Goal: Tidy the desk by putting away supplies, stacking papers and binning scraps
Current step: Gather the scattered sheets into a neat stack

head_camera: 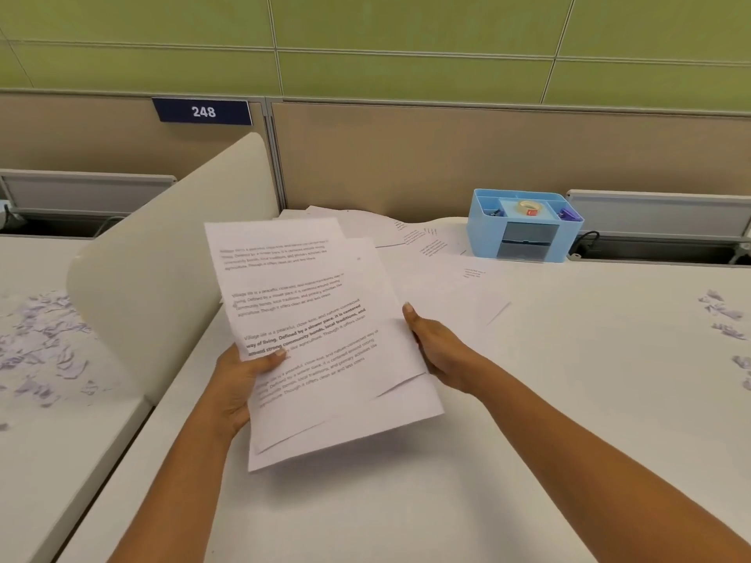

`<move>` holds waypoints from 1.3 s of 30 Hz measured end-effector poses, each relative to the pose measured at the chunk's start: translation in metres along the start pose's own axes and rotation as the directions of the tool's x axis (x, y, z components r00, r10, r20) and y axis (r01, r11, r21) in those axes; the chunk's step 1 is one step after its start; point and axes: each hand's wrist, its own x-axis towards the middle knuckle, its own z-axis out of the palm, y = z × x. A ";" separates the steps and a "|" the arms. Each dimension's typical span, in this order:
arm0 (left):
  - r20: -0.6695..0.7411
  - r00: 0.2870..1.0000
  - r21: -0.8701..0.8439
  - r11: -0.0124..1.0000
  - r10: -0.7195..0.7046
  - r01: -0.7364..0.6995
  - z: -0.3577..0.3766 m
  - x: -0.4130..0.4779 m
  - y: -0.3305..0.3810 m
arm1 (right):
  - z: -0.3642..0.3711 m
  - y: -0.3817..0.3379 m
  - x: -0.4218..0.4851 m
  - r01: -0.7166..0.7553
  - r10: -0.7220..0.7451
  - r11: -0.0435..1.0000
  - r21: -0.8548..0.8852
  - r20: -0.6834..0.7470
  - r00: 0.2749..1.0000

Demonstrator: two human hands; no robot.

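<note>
Far left, on the neighbouring desk [61, 440], lies a spread of torn paper scraps [40, 343], cut off from the work area by a cream divider [162, 253].

The left hand [237, 384] is closed on the left edge of a sheaf of printed sheets [321, 343], thumb on top and fingers beneath. The sheaf is held above the white desk [528, 440], tilted, with its sheets fanned and their edges out of line.

The right hand [441, 351] cups the sheaf's right edge, thumb up along the margin; its fingers are hidden under the paper.

Behind the sheaf, more loose sheets [426, 237] lie flat on the desk, near a blue organiser [524, 227] holding a roll of tape [529, 207]. Further scraps [723, 314] sit at the far right.

Risk: the sheets are misaligned, so a loosened grip would likely let the lower ones slide out. Squaring them too hard against the desk could crease the corners.
</note>
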 end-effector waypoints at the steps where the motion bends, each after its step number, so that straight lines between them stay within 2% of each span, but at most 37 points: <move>1: -0.039 0.999 -0.003 1.000 0.018 -0.018 -0.005 0.001 0.001 | -0.001 -0.001 0.006 0.056 -0.064 0.991 -0.121 -0.070 0.995; 2: -0.071 0.997 -0.003 1.000 0.030 -0.030 -0.011 0.003 0.002 | -0.004 -0.001 0.012 0.099 -0.147 0.949 -0.299 -0.143 0.979; 4: -0.116 0.993 0.002 1.000 0.027 -0.027 -0.023 0.006 0.003 | -0.016 0.005 0.025 0.053 -0.287 0.707 -0.705 -0.218 0.933; 6: -0.149 0.989 0.019 1.000 0.014 -0.011 -0.032 0.008 0.001 | -0.028 0.014 0.031 -0.063 -0.243 0.492 -0.869 -0.206 0.948; 8: -0.180 0.984 0.027 1.000 0.008 -0.003 -0.039 0.009 -0.001 | -0.034 0.022 0.034 -0.134 -0.174 0.376 -0.917 -0.212 0.962; 11: -0.207 0.978 0.010 1.000 0.000 0.002 -0.044 0.007 -0.004 | -0.036 0.028 0.036 -0.140 -0.234 0.260 -0.955 -0.203 0.951; 19: -0.198 0.980 -0.013 0.999 0.027 -0.030 -0.046 0.003 -0.008 | -0.043 0.026 0.039 -0.137 -0.281 0.163 -0.977 -0.179 0.943; 21: -0.197 0.980 -0.018 0.999 0.036 -0.040 -0.047 0.002 -0.008 | -0.051 0.024 0.040 -0.113 -0.313 0.205 -0.972 -0.175 0.934; 22: -0.195 0.980 -0.018 0.999 0.038 -0.043 -0.048 0.002 -0.008 | -0.056 0.021 0.040 -0.089 -0.346 0.288 -0.954 -0.191 0.919; 24: -0.196 0.980 -0.020 0.999 0.038 -0.043 -0.048 0.003 -0.008 | -0.062 0.013 0.036 -0.008 -0.400 0.548 -0.836 -0.270 0.876; 26: -0.199 0.980 -0.024 0.999 0.029 -0.035 -0.048 0.003 -0.008 | -0.065 0.002 0.030 0.115 -0.362 0.844 -0.523 -0.399 0.842; 27: -0.197 0.980 -0.026 0.999 0.025 -0.030 -0.047 0.003 -0.009 | -0.066 -0.003 0.026 0.174 -0.300 0.940 -0.295 -0.463 0.834; 28: -0.194 0.981 -0.023 0.999 0.021 -0.026 -0.045 0.003 -0.009 | -0.068 -0.008 0.023 0.210 -0.216 0.975 -0.071 -0.515 0.830; 30: -0.189 0.982 -0.023 0.999 0.021 -0.025 -0.041 0.002 -0.009 | -0.071 -0.015 0.017 0.247 -0.062 0.929 0.274 -0.545 0.836; 32: -0.181 0.983 -0.028 0.999 0.026 -0.032 -0.038 0.002 -0.008 | -0.076 -0.016 0.013 0.276 0.007 0.855 0.439 -0.542 0.840; 39: -0.154 0.988 -0.040 0.999 0.019 -0.025 -0.026 -0.002 -0.008 | -0.083 -0.002 0.008 0.296 0.078 0.795 0.530 -0.573 0.816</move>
